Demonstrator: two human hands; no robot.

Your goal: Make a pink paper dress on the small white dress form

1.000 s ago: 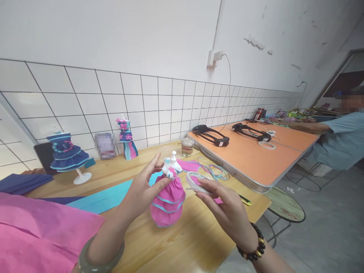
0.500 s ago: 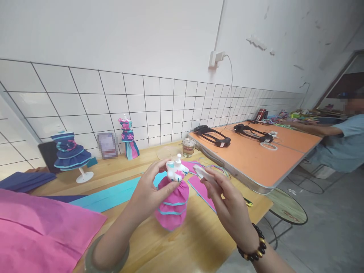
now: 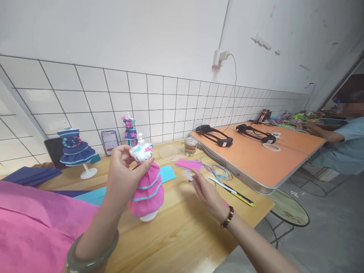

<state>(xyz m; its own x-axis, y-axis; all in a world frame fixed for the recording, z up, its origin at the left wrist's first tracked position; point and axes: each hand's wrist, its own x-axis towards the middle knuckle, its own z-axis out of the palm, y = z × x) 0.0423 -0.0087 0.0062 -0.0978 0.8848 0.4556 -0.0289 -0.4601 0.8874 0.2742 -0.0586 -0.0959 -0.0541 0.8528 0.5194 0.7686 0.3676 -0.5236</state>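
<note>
A miniature dress form (image 3: 141, 152) with a white, patterned bust wears a ruffled pink skirt (image 3: 148, 191) trimmed in light blue. My left hand (image 3: 121, 170) is closed round its bust, thumb in front, and its white base shows just over the wooden table. To the right, my right hand (image 3: 209, 197) pinches a small white piece (image 3: 188, 176), too blurred to name, above the tabletop. Beyond those fingers lies a pink cloth strip (image 3: 189, 164). Beside them rest a yellow-and-black cutter knife (image 3: 241, 197) and tangled thin cords (image 3: 222, 172).
Two more dressed forms, one in navy (image 3: 74, 148) and one in several colours (image 3: 130, 131), stand by the wall with a phone (image 3: 110, 142). A glass (image 3: 190, 147) stands near the orange table (image 3: 264, 163), which bears black headsets (image 3: 214, 136). Pink fabric (image 3: 36, 227) covers the left. A person sits far right.
My left hand has carried the dress form leftward. My right hand has moved left and away from me with the white piece. The pink strip lies differently, uncovering more of the cutter.
</note>
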